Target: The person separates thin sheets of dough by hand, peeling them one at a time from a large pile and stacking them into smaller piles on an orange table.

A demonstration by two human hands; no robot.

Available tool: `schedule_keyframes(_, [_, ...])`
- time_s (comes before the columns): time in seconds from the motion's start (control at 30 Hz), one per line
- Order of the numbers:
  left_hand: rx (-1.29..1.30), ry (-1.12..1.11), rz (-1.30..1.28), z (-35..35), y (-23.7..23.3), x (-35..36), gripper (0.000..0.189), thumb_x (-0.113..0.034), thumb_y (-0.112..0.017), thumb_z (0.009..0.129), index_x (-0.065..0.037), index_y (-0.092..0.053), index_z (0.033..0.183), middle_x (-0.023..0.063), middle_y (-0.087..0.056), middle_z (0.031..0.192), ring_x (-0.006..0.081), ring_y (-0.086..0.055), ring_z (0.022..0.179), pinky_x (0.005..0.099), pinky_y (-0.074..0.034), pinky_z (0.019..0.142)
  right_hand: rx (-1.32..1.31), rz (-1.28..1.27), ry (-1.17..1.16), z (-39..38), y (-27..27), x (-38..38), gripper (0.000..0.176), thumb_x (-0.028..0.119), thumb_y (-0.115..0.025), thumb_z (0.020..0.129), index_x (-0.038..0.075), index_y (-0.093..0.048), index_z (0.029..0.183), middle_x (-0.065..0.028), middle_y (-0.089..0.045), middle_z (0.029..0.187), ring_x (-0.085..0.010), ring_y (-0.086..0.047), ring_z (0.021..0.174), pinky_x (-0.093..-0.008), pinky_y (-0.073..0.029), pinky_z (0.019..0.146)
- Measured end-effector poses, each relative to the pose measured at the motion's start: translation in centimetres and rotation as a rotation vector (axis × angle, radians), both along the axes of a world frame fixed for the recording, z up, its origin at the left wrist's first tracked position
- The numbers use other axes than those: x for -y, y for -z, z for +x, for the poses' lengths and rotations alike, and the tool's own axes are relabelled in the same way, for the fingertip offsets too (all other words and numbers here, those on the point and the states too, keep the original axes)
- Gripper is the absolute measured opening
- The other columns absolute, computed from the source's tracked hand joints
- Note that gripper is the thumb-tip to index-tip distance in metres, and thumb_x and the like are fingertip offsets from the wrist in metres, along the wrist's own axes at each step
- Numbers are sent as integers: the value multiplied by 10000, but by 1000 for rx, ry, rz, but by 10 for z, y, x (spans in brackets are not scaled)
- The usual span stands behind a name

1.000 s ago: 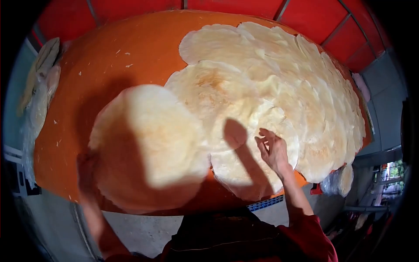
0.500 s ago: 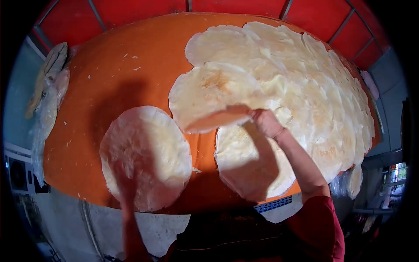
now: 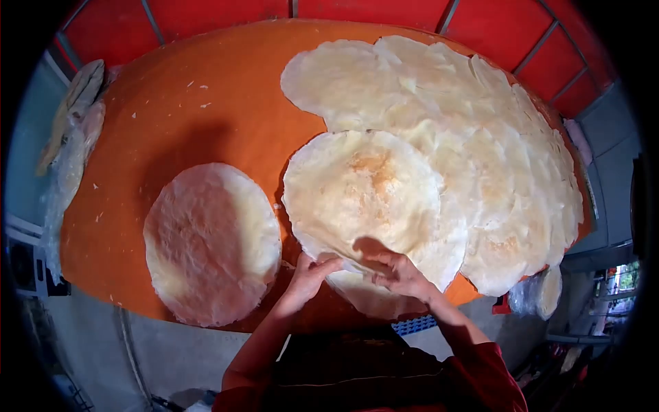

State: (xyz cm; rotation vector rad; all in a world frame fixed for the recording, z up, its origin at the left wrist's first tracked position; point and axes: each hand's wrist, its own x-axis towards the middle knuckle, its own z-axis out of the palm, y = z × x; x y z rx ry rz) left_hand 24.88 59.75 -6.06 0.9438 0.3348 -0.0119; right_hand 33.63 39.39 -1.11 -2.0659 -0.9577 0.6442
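A round flatbread [image 3: 364,189] with a browned patch lies over other breads at the middle. My left hand [image 3: 314,273] grips its near edge, fingers closed. My right hand [image 3: 400,272] is closed at the same edge, a little to the right; part of its fingertips is hard to make out. Beneath this bread another flatbread [image 3: 371,299] shows toward the table's front edge. A separate round flatbread [image 3: 213,244] lies flat to the left, partly in shadow.
Overlapping flatbreads [image 3: 480,151] cover the right of the orange table [image 3: 158,117]. Plastic-wrapped items [image 3: 72,144] lie at the left edge. A wrapped bundle [image 3: 542,292] is beyond the right front edge. Red panels [image 3: 371,8] stand behind.
The browned bread has shifted toward me and right, over the lower bread. My left hand has moved right from above the left bread to its edge; my right hand has come nearer me.
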Motion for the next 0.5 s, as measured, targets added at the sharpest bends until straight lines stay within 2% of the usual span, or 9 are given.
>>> schedule_keyframes(0.13, [-23,-152,-251,-6,28,8,234,-15,-603,780,-11,-542,1005,98,-584,964,192,-583,887,342,-507,731,-454,288,119,-1,5,-20,370,3,-516,827,18,-492,1197,-172,-513,1180,-212,-406,1175,-295,-339,956])
schedule_keyframes(0.17, [21,-130,-310,-8,38,6,256,-50,-597,798,-12,-529,1043,105,-574,1003,200,-580,898,346,-501,732,-173,422,93,-2,28,-24,371,18,-502,855,24,-466,1224,-138,-507,1194,-190,-511,1027,-268,-401,870])
schedule_keyframes(0.2, [65,-110,-368,-6,31,6,283,-84,-591,817,-13,-517,1080,113,-564,1043,207,-577,910,350,-496,732,-174,314,113,-3,24,-28,368,32,-512,857,26,-467,1222,-122,-522,1172,-179,-522,980,-260,-411,842])
schedule_keyframes(0.27, [-77,-254,-391,-2,13,18,316,-149,-560,850,-3,-493,1122,112,-551,1078,223,-569,929,358,-484,749,-171,102,148,-2,14,-34,363,60,-532,860,30,-470,1217,-91,-551,1129,-156,-542,888,-243,-431,787])
schedule_keyframes(0.3, [-146,-326,-400,2,3,22,338,-182,-544,867,3,-481,1143,112,-544,1095,231,-565,938,362,-478,757,-236,116,244,3,14,-31,249,159,-534,874,75,-578,1104,-69,-637,825,-114,-542,788,-271,-440,772])
schedule_keyframes(0.33, [-157,-317,-398,1,3,21,336,-191,-533,874,9,-482,1139,112,-547,1089,233,-563,940,361,-475,767,-376,-101,270,29,29,-18,234,164,-526,879,76,-589,1086,-74,-628,884,-118,-530,805,-258,-431,774])
schedule_keyframes(0.43, [-213,-344,-390,-11,12,24,318,-201,-500,894,31,-497,1111,119,-553,1071,233,-560,936,352,-472,779,-122,-13,196,131,-27,24,300,201,-559,837,-4,-544,1055,-118,-566,1027,-199,-538,956,-307,-420,863])
schedule_keyframes(0.47, [-210,-344,-387,-12,16,25,319,-203,-500,895,30,-496,1112,122,-553,1070,231,-561,934,352,-473,773,-124,228,-70,195,-44,54,319,180,-556,824,3,-501,1083,-119,-538,1075,-204,-508,1004,-302,-403,888])
schedule_keyframes(0.5, [-206,-344,-385,-13,20,25,320,-204,-500,895,29,-495,1114,124,-553,1069,229,-561,931,351,-475,767,-78,575,-274,256,-51,78,307,173,-538,830,4,-502,1084,-96,-553,1054,-188,-530,952,-307,-424,853])
